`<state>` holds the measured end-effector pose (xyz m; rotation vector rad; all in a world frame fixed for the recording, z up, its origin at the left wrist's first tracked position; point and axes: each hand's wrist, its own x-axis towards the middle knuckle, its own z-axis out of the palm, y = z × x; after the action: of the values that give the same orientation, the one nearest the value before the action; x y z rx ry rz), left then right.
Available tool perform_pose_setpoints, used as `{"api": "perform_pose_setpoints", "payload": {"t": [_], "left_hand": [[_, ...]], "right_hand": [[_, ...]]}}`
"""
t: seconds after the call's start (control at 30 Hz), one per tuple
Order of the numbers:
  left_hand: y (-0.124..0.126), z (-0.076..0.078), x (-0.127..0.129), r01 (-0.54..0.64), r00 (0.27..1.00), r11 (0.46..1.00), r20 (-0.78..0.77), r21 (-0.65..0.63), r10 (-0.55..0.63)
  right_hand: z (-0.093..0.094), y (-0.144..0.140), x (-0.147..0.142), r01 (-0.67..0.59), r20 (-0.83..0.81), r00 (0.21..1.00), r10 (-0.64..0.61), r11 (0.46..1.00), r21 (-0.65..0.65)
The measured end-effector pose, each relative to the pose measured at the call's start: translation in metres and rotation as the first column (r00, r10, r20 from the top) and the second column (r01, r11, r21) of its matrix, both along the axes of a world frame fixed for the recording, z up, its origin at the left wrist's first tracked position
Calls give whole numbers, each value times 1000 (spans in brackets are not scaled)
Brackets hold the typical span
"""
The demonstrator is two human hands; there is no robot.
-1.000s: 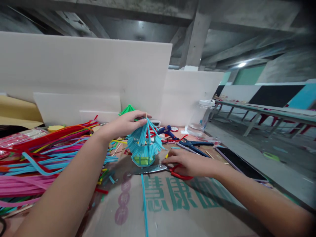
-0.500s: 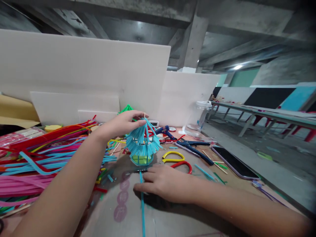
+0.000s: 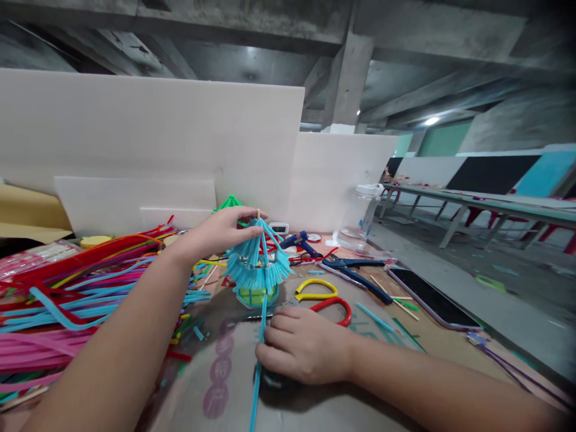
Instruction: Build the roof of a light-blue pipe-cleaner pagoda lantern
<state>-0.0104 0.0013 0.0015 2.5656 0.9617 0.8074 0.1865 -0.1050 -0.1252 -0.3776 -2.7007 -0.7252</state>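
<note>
A small blue pavilion-shaped model, made of what look like pipe cleaners around a wooden stick, stands upright on the cardboard. My left hand grips its peaked top, thumb on the near side and fingers behind. My right hand is closed on a long blue pipe cleaner, whose far end reaches the lower edge of the model's roof. Scissors with one yellow and one red handle lie just beyond the right hand, which partly hides them. A green base shows under the blue roof.
Bundles of coloured pipe cleaners lie at the left. A green model is partly hidden behind my left hand. A blue glue gun, dark blue cutters, a phone and a clear bottle are at the right. White boards stand behind.
My right hand has lifted the far end of the blue pipe cleaner from the cardboard to the roof edge. The left hand keeps its grip on the model's top.
</note>
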Motion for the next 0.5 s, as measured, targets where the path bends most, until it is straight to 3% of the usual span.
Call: {"api": "perform_pose_setpoints", "payload": {"t": [0.2,0.3,0.5], "left_hand": [[-5,2,0,-11,1000,1000,-20,-2,11],[-7,2,0,-9,998,1000,-57,19,10],[-4,1,0,-3,998,999,-62,44,6]], "right_hand": [[-15,20,2,216,-38,973,-229,952,-219],[-16,23,1,227,-66,964,-258,925,-306],[-17,24,2,209,-74,966,-248,917,-340]]}}
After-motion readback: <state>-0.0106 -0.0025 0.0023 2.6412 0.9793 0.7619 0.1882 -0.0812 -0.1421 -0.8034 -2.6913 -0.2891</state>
